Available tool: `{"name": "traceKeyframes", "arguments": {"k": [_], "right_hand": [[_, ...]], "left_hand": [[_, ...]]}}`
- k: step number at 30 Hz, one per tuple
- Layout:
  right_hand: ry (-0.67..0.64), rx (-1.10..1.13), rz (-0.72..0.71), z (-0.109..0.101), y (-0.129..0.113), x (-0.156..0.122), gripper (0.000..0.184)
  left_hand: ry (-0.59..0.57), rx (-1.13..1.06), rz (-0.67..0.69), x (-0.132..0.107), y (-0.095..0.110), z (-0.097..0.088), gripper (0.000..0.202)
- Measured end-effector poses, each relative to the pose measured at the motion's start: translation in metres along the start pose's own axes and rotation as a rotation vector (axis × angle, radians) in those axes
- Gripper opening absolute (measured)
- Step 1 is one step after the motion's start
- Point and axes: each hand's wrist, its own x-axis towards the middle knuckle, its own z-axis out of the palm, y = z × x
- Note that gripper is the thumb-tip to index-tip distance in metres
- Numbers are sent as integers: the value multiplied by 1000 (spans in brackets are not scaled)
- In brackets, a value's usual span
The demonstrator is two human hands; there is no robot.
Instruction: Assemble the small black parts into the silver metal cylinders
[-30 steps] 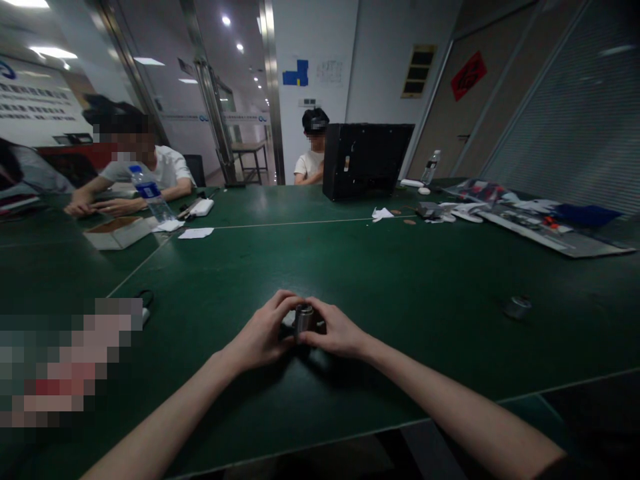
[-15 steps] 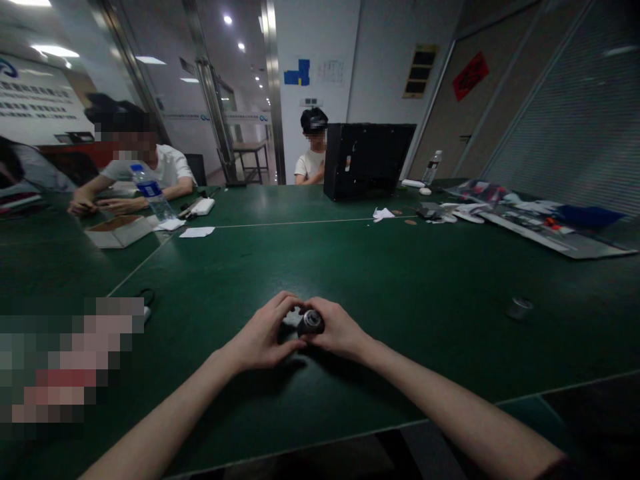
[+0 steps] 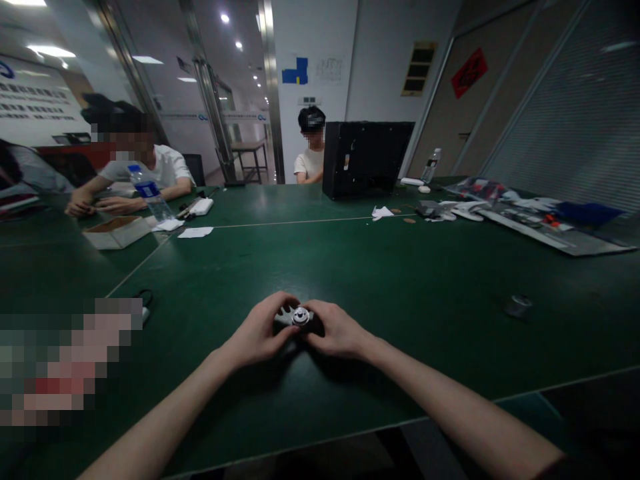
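Observation:
Between my two hands, just above the green table (image 3: 400, 280), is a small electric motor (image 3: 301, 316) with a dark round body and a silver end with a stub in its middle. My right hand (image 3: 339, 331) is closed around the dark body from the right. From the left, the thumb and fingers of my left hand (image 3: 265, 328) curl about the silver end, closed on it. Part of the body is hidden by my fingers. Farther right on the table lies a second dark metal cylinder (image 3: 519, 306) of similar size.
A black box-like case (image 3: 367, 160) stands at the far side. Back left are a white open box (image 3: 117, 233), a water bottle (image 3: 150, 193) and white paper (image 3: 196, 232). Plastic bags and boards (image 3: 540, 230) lie back right. Two people sit opposite.
The motor has tilted and shifted left toward my left hand, so its silver end now faces up between my fingertips. My left fingers have closed in on it.

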Motion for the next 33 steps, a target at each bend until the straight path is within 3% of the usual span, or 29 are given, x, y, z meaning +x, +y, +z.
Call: {"name": "traceKeyframes", "arguments": {"k": [11,16,24,33], "right_hand": [[-25,-2,137,1,-3,2,35],[-6,-7,103,1,-4,0,36],[-34,44,90,-1,-3,0,36],[-33,20,103,0,-4,0,34]], "left_hand": [[-65,49,-90,1,-3,2,33],[-82,31,-126,3,1,-1,25],[-80,-107,-90,1,4,-6,29],[-122,-40,-162,3,-1,-1,33]]}}
